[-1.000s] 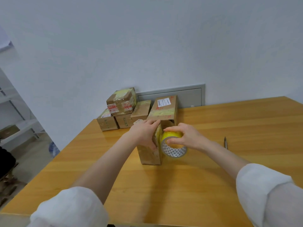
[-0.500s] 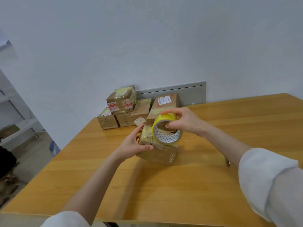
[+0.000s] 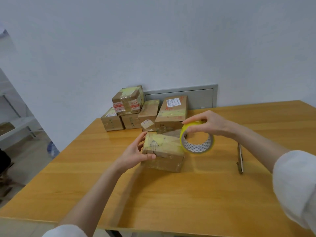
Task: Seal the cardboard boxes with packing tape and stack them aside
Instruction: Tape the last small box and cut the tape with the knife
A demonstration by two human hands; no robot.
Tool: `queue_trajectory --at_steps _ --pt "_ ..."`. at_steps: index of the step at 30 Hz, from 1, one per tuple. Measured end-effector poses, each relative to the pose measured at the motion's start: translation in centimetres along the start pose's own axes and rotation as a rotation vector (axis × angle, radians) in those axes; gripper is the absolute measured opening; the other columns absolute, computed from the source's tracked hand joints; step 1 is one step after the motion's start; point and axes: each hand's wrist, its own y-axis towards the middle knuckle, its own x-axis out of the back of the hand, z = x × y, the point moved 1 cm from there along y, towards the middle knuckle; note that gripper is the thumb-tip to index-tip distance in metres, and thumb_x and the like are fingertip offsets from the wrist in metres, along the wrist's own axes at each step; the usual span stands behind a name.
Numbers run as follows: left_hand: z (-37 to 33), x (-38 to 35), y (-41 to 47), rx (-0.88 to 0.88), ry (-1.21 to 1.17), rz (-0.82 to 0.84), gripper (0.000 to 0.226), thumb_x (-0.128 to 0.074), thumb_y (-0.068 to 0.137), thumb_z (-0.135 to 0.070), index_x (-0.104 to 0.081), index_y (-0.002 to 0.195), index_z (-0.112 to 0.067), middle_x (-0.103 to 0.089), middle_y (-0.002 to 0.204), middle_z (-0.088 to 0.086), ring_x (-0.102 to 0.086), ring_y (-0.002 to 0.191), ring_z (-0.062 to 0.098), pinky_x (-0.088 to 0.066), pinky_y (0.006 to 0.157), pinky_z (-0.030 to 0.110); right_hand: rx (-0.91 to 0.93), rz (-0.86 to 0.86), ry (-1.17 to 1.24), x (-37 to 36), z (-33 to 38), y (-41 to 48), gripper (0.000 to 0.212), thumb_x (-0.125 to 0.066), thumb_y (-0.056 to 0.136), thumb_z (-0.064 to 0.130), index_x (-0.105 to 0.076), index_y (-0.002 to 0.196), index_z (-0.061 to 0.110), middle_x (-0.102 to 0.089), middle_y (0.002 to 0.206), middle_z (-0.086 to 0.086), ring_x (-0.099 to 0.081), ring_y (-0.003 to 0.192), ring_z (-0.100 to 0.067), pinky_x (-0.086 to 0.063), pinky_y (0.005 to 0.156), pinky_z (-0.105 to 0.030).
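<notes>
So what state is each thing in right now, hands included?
Left hand: grips the near box.
Right hand: holds the tape roll off the table.
Near box: lying flat, yellow tape on top.
Boxes by wall: taped, one stacked on others.
Cutter: lying on the table, untouched.

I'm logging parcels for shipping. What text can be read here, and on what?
Nothing reads clearly.
White barcode label on the large box: print too small.
Red-and-white labels on the top stacked box: blurred.
Sticker on the left box: blurred.
The tape roll: triangle pattern, no words.
The held box: no legible text.
</notes>
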Motion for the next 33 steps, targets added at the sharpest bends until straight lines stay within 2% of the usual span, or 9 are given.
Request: queue_trajectory --at_steps 3,6,8,12,16,22,24,28,33 --pt "0.0 0.0 -0.3 0.017 -0.008 -0.003 0.112 -0.088 0.059 -0.036 -0.024 0.15 -0.026 -0.039 0.148 -0.001 -0.041 0.133 0.02 -0.043 0.105 0.047 -0.002 0.001 0.022 0.0 0.0 0.1 0.031 -0.076 0.074 0.048 -0.072 0.104 0.043 -0.065 0.112 0.023 -0.055 0.108 0.004 -0.041 0.089 -0.019" --pt "0.0 0.0 -0.5 0.027 -0.007 0.001 0.113 -0.087 0.055 -0.04 -0.026 0.149 -0.026 -0.041 0.146 -0.001 -0.043 0.132 0.02 -0.044 0.104 0.047 -0.017 0.067 -0.16 0.1 -0.1 -0.1 0.03 -0.074 0.074 0.052 -0.069 0.103 0.048 -0.06 0.105 0.026 -0.053 0.099 0.004 -0.04 0.079 -0.016" --pt "0.7 0.2 -0.8 0.037 -0.017 -0.006 0.109 -0.088 0.057 -0.037 -0.027 0.147 -0.029 -0.043 0.144 -0.003 -0.046 0.129 0.017 -0.046 0.102 0.044 -0.041 0.165 -0.325 -0.3 -0.7 -0.5 0.03 -0.071 0.075 0.053 -0.065 0.105 0.052 -0.049 0.096 0.029 -0.047 0.091 0.002 -0.039 0.073 -0.019" --pt "1.6 0.6 -1.1 0.062 -0.042 0.028 0.094 -0.083 0.067 -0.02 -0.028 0.14 -0.039 -0.046 0.135 -0.013 -0.052 0.119 0.002 -0.052 0.089 0.023 -0.071 0.179 -0.281 -1.7 -1.7 -0.6 0.033 -0.068 0.076 0.058 -0.063 0.108 0.053 -0.047 0.096 0.03 -0.046 0.099 -0.006 -0.041 0.072 -0.02" --pt "1.5 0.7 -1.0 0.075 -0.034 0.045 0.091 -0.081 0.069 -0.015 -0.027 0.14 -0.037 -0.047 0.127 -0.018 -0.057 0.106 -0.009 -0.051 0.081 0.015 -0.084 0.149 -0.163 -2.4 -2.2 -0.8 0.031 -0.069 0.073 0.061 -0.064 0.103 0.056 -0.061 0.12 0.019 -0.053 0.111 -0.008 -0.046 0.085 -0.027" --pt "0.9 0.7 -1.3 0.151 0.029 0.04 0.105 -0.079 0.07 -0.019 -0.014 0.152 -0.026 -0.042 0.135 -0.016 -0.049 0.115 -0.001 -0.049 0.084 0.012 -0.144 0.157 -0.17 -3.6 -2.4 -0.6 0.035 -0.071 0.075 0.055 -0.067 0.109 0.046 -0.06 0.128 0.011 -0.051 0.118 -0.011 -0.042 0.093 -0.03" --pt "0.0 0.4 -1.8 0.135 0.203 -0.001 0.104 -0.078 0.076 -0.023 -0.008 0.154 -0.025 -0.025 0.153 -0.006 -0.035 0.133 0.008 -0.039 0.1 0.015 -0.154 0.156 -0.197 -4.0 -2.3 -0.5 0.035 -0.07 0.076 0.054 -0.066 0.11 0.046 -0.058 0.131 0.008 -0.05 0.119 -0.014 -0.044 0.096 -0.035" --pt "-1.6 -1.5 -1.8 -0.086 0.945 -0.147 0.102 -0.063 0.082 -0.055 0.0 0.153 -0.016 0.005 0.161 -0.001 0.001 0.148 0.015 -0.005 0.119 0.03 -0.162 0.152 -0.254 -4.8 -1.9 -0.2 0.036 -0.069 0.077 0.054 -0.065 0.112 0.045 -0.058 0.132 0.006 -0.051 0.118 -0.016 -0.046 0.097 -0.041" --pt "-2.1 -5.2 -0.8 0.036 1.199 -0.147 0.093 -0.046 0.089 -0.059 -0.001 0.153 -0.009 0.0 0.16 0.012 -0.003 0.148 0.024 -0.009 0.121 0.036 -0.171 0.132 -0.347 -5.8 -1.7 0.1 0.041 -0.068 0.076 0.057 -0.065 0.115 0.044 -0.059 0.129 0.008 -0.052 0.112 -0.013 -0.046 0.087 -0.032"
